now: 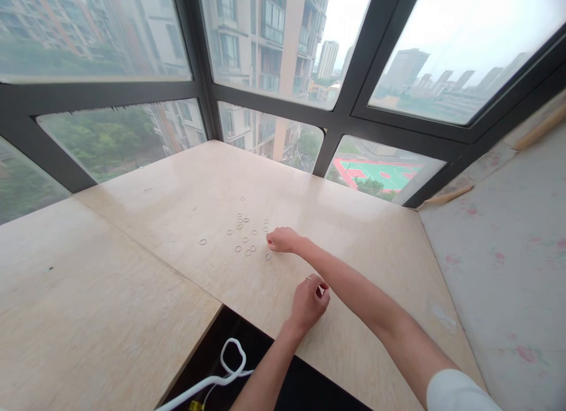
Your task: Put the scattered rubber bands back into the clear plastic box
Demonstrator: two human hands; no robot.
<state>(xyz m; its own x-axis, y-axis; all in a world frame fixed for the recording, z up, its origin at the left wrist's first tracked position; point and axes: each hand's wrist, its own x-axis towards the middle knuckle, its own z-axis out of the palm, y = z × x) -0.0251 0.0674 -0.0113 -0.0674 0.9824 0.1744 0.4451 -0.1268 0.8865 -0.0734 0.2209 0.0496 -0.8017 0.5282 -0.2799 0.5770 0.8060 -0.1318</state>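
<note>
Several small thin rings [246, 233] lie scattered on a beige stone windowsill ledge [186, 187]. My right hand [283, 240] reaches out across the ledge, its fingers curled together at the right edge of the scatter, touching the surface beside a ring [267, 257]. My left hand [308, 302] rests nearer to me on the ledge, its fingers pinched closed on a few small rings, one showing over a finger.
Large dark-framed windows [336, 119] wrap the far edge of the ledge, with buildings outside. A lower pale ledge section [79, 305] is at left. A white cable loop [230, 364] lies in the dark gap below. A patterned cushion [508, 252] is at right.
</note>
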